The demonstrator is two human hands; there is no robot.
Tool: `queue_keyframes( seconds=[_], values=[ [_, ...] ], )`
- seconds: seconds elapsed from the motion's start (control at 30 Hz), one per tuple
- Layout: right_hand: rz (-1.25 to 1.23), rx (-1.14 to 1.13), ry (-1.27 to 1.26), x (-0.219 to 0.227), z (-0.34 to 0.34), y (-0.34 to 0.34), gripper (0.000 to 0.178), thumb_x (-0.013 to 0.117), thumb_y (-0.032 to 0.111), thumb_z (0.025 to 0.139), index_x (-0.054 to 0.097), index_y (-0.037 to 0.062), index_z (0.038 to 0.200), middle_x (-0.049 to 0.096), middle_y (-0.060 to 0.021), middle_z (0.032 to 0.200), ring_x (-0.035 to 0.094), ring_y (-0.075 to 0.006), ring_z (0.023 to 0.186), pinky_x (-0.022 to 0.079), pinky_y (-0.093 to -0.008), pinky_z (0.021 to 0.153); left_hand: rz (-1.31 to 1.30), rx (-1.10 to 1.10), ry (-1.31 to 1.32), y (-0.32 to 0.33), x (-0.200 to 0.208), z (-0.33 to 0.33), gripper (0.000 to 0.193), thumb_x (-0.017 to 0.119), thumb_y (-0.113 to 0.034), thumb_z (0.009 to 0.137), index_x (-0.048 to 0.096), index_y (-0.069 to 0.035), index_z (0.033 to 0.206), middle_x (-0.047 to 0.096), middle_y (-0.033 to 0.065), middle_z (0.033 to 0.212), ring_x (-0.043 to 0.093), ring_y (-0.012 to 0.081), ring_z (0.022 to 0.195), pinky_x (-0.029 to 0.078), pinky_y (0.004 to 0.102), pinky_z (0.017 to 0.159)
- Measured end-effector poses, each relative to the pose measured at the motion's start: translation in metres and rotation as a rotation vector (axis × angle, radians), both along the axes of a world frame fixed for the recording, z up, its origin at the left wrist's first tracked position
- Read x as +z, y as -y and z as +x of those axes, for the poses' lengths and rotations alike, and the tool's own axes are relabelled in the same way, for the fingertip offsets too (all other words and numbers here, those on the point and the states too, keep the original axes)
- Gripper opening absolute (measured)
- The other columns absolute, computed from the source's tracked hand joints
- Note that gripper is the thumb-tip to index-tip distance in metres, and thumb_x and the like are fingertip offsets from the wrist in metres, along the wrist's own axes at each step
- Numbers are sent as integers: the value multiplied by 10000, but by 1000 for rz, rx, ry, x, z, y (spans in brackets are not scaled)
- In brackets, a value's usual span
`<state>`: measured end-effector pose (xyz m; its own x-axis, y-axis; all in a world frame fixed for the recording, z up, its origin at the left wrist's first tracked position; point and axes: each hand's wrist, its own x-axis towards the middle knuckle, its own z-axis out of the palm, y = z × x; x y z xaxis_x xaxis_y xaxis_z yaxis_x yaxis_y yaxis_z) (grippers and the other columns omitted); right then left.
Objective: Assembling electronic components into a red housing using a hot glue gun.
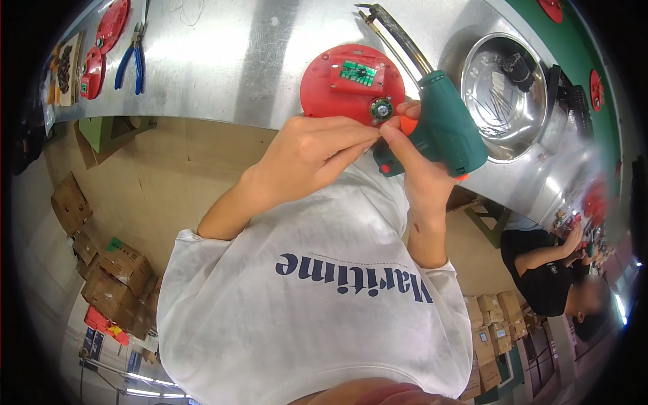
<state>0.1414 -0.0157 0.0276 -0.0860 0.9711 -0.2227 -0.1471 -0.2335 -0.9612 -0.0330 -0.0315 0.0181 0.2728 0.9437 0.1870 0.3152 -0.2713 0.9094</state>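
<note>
My right hand (426,165) is closed round the handle of a dark green soldering gun (451,121) with orange parts. Its long metal tip and thin feed tube point up and away over the table. Below them lies a round red plastic housing (318,94), close to the table's near edge. A small green circuit board (359,72) sits in it, and a round part with a metallic centre (382,110) is at its near right. My left hand (312,150) has its fingers pinched together beside that part, meeting my right thumb. Whatever the pinch holds is hidden.
A steel bowl (466,86) with thin metal pieces and a dark object stands right of the soldering gun. Blue-handled pliers (138,61) and more red housings (112,25) lie at the far left. Another person (543,270) works at the right. Cardboard boxes (118,290) are stacked lower left.
</note>
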Motion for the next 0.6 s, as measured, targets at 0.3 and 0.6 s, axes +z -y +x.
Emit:
queue_keyframes(
  seconds=[0.3, 0.6],
  values=[
    [0, -13, -87, -6, 2, 1, 384, 660, -149, 712, 557, -2, 1052, 571, -115, 1019, 595, -177, 915, 479, -300, 840, -175, 82, 8, 3, 10, 9, 134, 668, -25, 805, 661, -2, 938, 643, 103, 764, 612, 229, 591, 469, 299, 513],
    [-169, -66, -310, -9, 3, 1, 271, 620, -76, 787, 554, 3, 1037, 568, -126, 1030, 600, -184, 865, 465, -280, 731, -53, 124, 22, 4, 5, 13, 124, 665, -11, 804, 653, -3, 928, 615, 93, 726, 593, 234, 560, 456, 303, 490]
  ],
)
